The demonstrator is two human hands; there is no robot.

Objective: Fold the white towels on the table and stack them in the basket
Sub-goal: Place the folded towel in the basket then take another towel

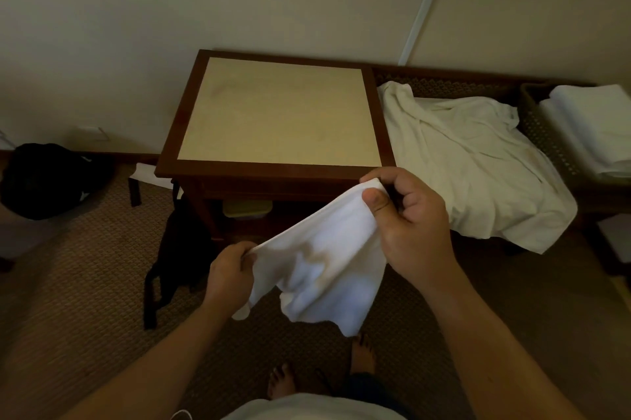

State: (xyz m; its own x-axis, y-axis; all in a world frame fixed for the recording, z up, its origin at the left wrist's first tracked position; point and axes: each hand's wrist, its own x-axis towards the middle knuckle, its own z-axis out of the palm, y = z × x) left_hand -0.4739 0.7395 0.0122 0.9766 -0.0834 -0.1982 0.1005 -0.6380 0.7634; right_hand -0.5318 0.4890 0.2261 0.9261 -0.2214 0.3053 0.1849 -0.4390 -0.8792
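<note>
The soft cloth towel point(321, 259) is white; the square wooden table point(273, 168) is dark brown with a pale yellow top; the woven carpet point(85, 283) shows a brown lattice pattern.

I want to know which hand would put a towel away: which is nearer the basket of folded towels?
Right. The right hand is toward the basket at far right; the left hand is lower and farther left, across the towel both grip.

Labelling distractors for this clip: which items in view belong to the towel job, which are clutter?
Job:
- white towel, held by left hand and right hand
- table
- unfolded pile
- basket, folded towels

Clutter:
- black bag
- dark bag beside the table
- yellow box under it
</note>
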